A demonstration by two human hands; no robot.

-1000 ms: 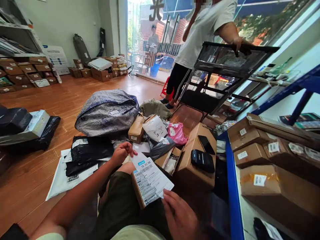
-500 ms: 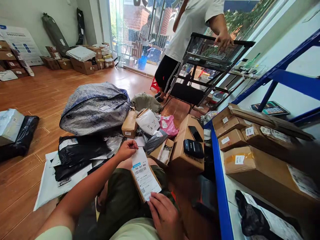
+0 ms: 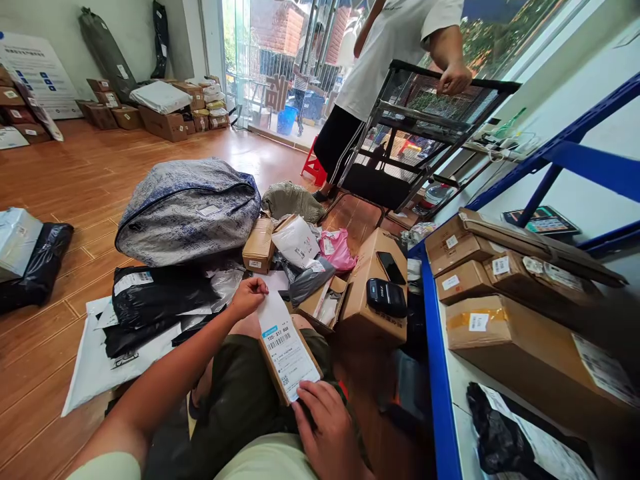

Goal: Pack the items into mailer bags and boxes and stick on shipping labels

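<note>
My left hand [image 3: 249, 297] is closed in a pinch on the upper end of a shipping label [image 3: 286, 347]. The printed label lies along a small brown cardboard box [image 3: 270, 365] on my lap. Its upper end lifts clear of the box toward my left fingers. At the box's lower end, my right hand [image 3: 327, 420] grips the edge, fingertips over the label's bottom corner and thumb at the side. The underside of the box is hidden.
A large carton [image 3: 373, 293] bears a label printer [image 3: 386, 298] and a phone [image 3: 391, 267]. Parcels fill a blue shelf [image 3: 440, 373] at right. Black bags [image 3: 160, 293] and a big fabric bag [image 3: 190, 213] lie at left. Another person's hand [image 3: 454, 79] rests on a cart [image 3: 425, 123].
My left hand has moved slightly left and the label's free upper end with it. The other person's hand has shifted a little on the cart's bar.
</note>
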